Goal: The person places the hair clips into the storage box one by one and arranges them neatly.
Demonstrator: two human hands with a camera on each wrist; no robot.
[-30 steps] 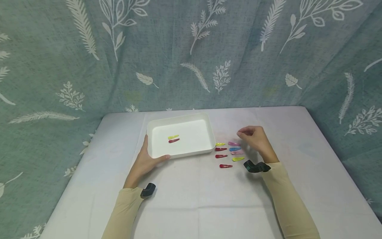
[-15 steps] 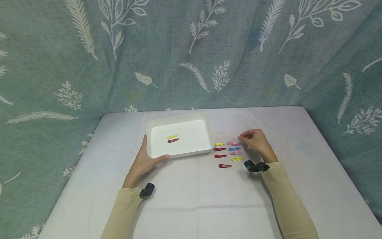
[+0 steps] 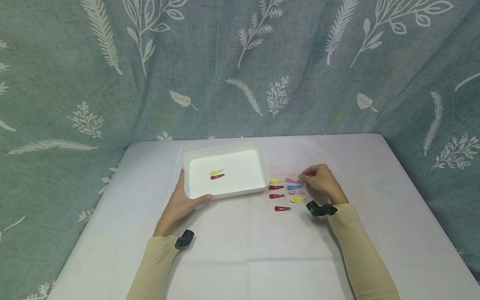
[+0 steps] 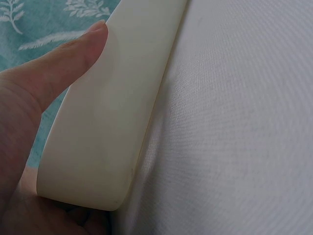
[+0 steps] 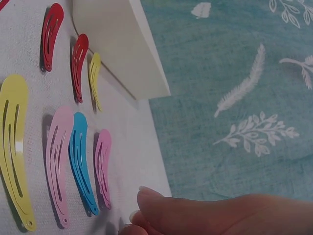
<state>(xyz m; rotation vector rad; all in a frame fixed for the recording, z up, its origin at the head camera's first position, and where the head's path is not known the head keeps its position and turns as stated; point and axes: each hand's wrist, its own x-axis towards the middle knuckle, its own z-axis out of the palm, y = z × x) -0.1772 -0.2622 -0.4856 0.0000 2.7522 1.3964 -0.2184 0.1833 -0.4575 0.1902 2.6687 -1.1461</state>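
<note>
My left hand (image 3: pixel 184 205) holds the near left corner of a white tray (image 3: pixel 240 193), its thumb (image 4: pixel 78 56) along the outer wall. In the tray lie a yellow hair clip (image 3: pixel 216 171) and a red hair clip (image 3: pixel 217 176). My right hand (image 3: pixel 319 178) is over the table, its loosely bent fingertips beside the narrow end of a pink hair clip (image 5: pixel 103 166). Those fingers hold nothing that I can see; the right wrist view cuts off part of them. Next to that clip lie a blue hair clip (image 5: pixel 81 161), a paler pink one (image 5: pixel 58 166) and a yellow one (image 5: pixel 15 152).
Between the tray and these clips, another yellow hair clip (image 3: pixel 275 181) and several red hair clips (image 3: pixel 276 196) lie in a loose column. All rest on a white tablecloth (image 3: pixel 240 266). A teal leaf-patterned curtain (image 3: pixel 210 62) stands behind the table.
My right hand has moved slightly down, its fingertips coming close to the pink clip's narrow end. The left hand and the tray keep their place.
</note>
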